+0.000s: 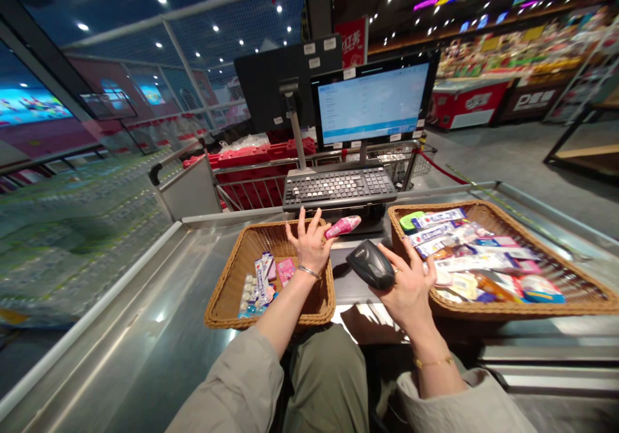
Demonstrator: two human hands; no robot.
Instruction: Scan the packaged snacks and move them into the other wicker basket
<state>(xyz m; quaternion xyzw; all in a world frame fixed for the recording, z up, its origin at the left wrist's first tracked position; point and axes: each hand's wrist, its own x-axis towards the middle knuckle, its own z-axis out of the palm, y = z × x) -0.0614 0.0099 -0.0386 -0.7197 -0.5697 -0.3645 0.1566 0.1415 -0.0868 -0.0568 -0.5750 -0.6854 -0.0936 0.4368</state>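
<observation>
Above the back right edge of the left wicker basket (220,289), my left hand (309,247) holds a small pink-wrapped packet (343,226) by its thumb side, its other fingers stretched out. What the packet contains cannot be made out. My right hand (409,281) grips a black barcode scanner (371,265), pointed left toward the gap between the baskets. A few small items, among them a pink packet (285,270) and a white-and-blue stick pack (262,278), lie in the left basket. Just right of my right hand, the right wicker basket (587,284) is filled with many colourful packets.
A keyboard (341,186) sits behind the baskets, below a lit monitor (372,104); a second screen shows its back (271,88). The metal counter (159,304) extends left. Shopping carts with red parts (256,155) stand beyond, and bottled packs (82,226) are stacked at the left.
</observation>
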